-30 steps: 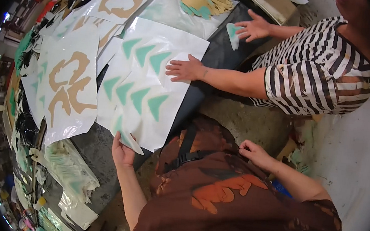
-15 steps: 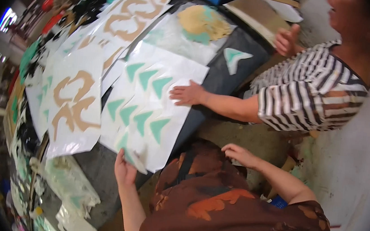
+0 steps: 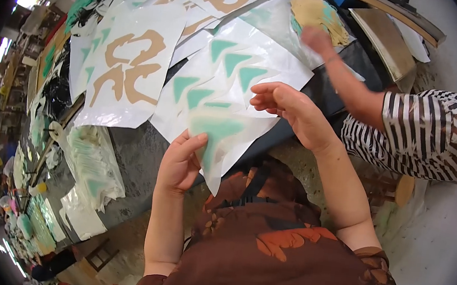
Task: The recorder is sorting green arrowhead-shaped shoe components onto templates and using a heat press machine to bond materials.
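Observation:
In my left hand (image 3: 179, 165), pinched between thumb and fingers near its left edge, is a whitish translucent film piece (image 3: 219, 127) with a pale green V shape on it. It is raised over the near part of a large white sheet (image 3: 284, 65), which bears several green chevrons (image 3: 249, 78) in rows. My right hand (image 3: 304, 114) hovers above the right side of this sheet, fingers stretched out and holding nothing. The raised piece hides some of the nearer chevrons.
White sheets with tan curved shapes (image 3: 135, 68) overlap at the left. A clear plastic bag (image 3: 96, 156) of green pieces lies on the dark table (image 3: 140, 158). At far right, a co-worker's blurred hand (image 3: 317, 40) is by a tan-and-green pile (image 3: 333, 20); boards (image 3: 383, 45) lie beyond.
My left hand has lifted the film piece off the sheet's near corner. My right hand has come up over the sheet. The co-worker's hand has left the sheet for the tan pile.

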The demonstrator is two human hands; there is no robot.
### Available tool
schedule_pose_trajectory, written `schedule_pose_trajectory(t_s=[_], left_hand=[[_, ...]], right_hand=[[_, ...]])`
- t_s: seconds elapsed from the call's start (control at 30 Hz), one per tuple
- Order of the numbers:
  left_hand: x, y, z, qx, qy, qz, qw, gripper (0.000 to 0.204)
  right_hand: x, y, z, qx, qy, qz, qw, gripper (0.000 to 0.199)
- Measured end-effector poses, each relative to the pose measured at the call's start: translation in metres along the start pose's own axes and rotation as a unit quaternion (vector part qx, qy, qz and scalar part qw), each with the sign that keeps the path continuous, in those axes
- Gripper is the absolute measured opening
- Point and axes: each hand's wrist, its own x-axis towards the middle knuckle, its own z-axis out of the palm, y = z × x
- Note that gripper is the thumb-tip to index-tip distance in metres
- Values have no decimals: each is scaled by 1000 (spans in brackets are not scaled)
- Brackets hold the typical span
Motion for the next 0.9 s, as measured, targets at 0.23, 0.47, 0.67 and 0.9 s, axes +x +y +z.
schedule_pose_trajectory(t_s=[0.23,0.47,0.67,0.9], left_hand=[[3,-21,1,34,56,-21,998,29],[16,-32,18,78,58,-32,995,30],[28,-43,44,124,66,-29,990,34],[36,-59,58,94,99,-15,991,35]], right_hand=[[2,23,13,-38,-78,101,991,53],[-2,24,-3,-61,-41,87,993,56],[-5,19,-28,-60,-33,119,991,59],[-18,10,-67,-8,-105,126,986,66]])
